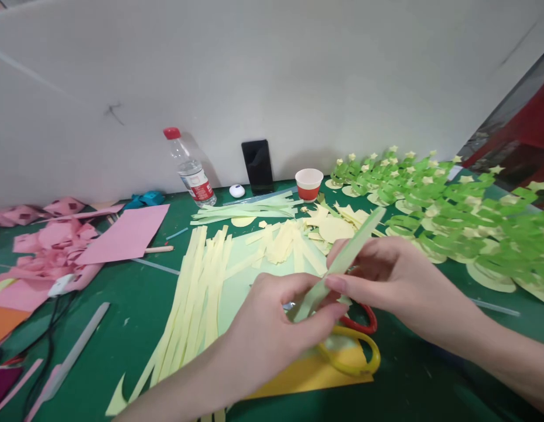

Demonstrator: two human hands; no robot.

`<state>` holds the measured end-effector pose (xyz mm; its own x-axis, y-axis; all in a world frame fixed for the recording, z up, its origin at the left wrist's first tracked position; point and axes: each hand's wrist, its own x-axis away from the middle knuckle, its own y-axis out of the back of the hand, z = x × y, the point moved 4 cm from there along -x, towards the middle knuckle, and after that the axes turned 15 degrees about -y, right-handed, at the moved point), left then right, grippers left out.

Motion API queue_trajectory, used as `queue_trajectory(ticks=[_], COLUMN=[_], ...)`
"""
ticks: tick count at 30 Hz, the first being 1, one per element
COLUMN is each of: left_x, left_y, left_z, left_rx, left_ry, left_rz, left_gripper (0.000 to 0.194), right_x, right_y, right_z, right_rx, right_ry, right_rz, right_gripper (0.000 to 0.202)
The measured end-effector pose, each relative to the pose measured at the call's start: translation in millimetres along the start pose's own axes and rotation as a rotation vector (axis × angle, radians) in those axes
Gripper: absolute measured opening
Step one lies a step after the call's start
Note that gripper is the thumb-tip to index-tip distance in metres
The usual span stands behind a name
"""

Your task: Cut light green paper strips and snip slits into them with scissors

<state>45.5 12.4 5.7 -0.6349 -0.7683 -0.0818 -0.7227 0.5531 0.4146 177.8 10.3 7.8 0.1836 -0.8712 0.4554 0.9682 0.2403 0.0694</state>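
Note:
A light green paper strip (356, 243) is held slantwise in both hands above the table. My left hand (280, 319) pinches its lower end between thumb and fingers. Higher on the strip, my right hand (381, 272) grips it with the thumb in front and the fingers behind. Scissors with a yellow handle (372, 357) lie below the hands on a yellow-orange sheet (307, 375), and a red handle loop (370, 319) shows beside them. Long pale yellow strips (195, 281) lie left of my left hand, partly over a pale green sheet (236, 293).
At the back stand a bottle (195, 179), a phone (257, 167) and a paper cup (309, 184). Green strips (249, 208) lie before them. Many green paper spirals with stars (447, 205) fill the right. Pink paper (129, 234) and a glue stick (81, 346) are left.

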Motion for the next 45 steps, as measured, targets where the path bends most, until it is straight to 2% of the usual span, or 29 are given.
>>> queue_trajectory(ticks=[3,8,13,16,18,21,27,32,34,40,45], left_x=[0,-2,-2,-2,-1,-1,-1,0,0,-2,1], left_y=[-4.1,-6.5,-7.5,-7.9,-7.3,-5.3,-1.9,-0.1,1.2,6.8,12.5], left_z=[1,0,0,1,1,0,-3,0,0,-4,-11], left_rx=[0.032,0.274,0.411,0.448,0.447,0.42,0.334,0.253,0.24,0.134,-0.11], left_ry=[0.002,0.071,0.14,0.145,0.14,0.134,0.114,0.066,0.045,-0.055,-0.192], left_rz=[-0.006,0.005,0.045,0.04,0.029,0.01,-0.016,-0.036,-0.05,-0.101,-0.134], left_gripper=[0.033,0.028,0.028,0.028,0.029,0.03,0.025,0.025,0.024,0.023,0.023], right_x=[2,3,1,1,2,2,4,8,7,9,11], right_y=[-1,1,4,6,12,25,36,58,64,66,57], right_z=[2,5,2,5,7,9,12,21,23,28,33], right_rx=[0.017,0.086,0.071,0.01,-0.027,-0.083,-0.056,-0.222,-0.274,-0.277,-0.117], right_ry=[0.069,0.11,0.045,0.109,0.172,0.239,0.314,0.43,0.443,0.453,0.632], right_rz=[-0.023,-0.11,-0.114,-0.066,-0.084,-0.186,-0.231,-0.394,-0.398,-0.35,-0.283], right_gripper=[0.022,0.022,0.025,0.019,0.012,0.006,0.007,0.028,0.033,0.029,0.015])
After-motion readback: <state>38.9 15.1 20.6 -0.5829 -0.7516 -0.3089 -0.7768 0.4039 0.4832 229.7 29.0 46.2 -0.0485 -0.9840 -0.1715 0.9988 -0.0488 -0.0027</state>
